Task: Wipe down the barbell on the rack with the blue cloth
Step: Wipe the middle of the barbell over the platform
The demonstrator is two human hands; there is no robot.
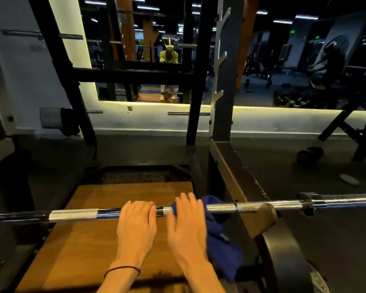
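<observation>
Head view: hands [161,225] on knurled steel barbell [72,215], blue cloth [220,240] draped.

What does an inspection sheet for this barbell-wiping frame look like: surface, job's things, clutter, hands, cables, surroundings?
Surface: brown wooden platform below the bar, dark gym floor around it.
Job's things: long chrome steel barbell lies across the view, its right part resting on a brown padded rack support; crumpled dark blue cloth is draped over the bar and hangs below it.
Clutter: dark dumbbell and a small pale flat object on the floor at right.
Hands: left hand curled over the bar; right hand on the cloth at the bar, blurred.
Cables: nothing seen.
Surroundings: black steel rack uprights, wall mirror reflecting a person, black weight plate at lower right.
</observation>
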